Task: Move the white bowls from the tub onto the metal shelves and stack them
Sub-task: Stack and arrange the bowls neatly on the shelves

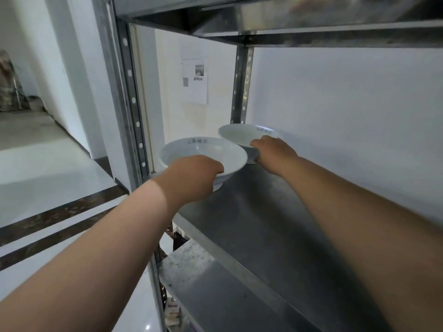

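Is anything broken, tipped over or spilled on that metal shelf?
Nothing stands out. The near white ceramic bowl in the left hand and the far white ceramic bowl in the right hand look whole and upright on the grey metal shelf, side by side, not yet stacked.

A storeroom or back room of a canteen-type eatery, by the look of it: bare galvanised metal shelves [263,224] on slotted angle posts, white bowls [203,147] with printed lettering, printed notices [194,80] on a plain white wall [335,104], and a glossy tiled floor [48,168].
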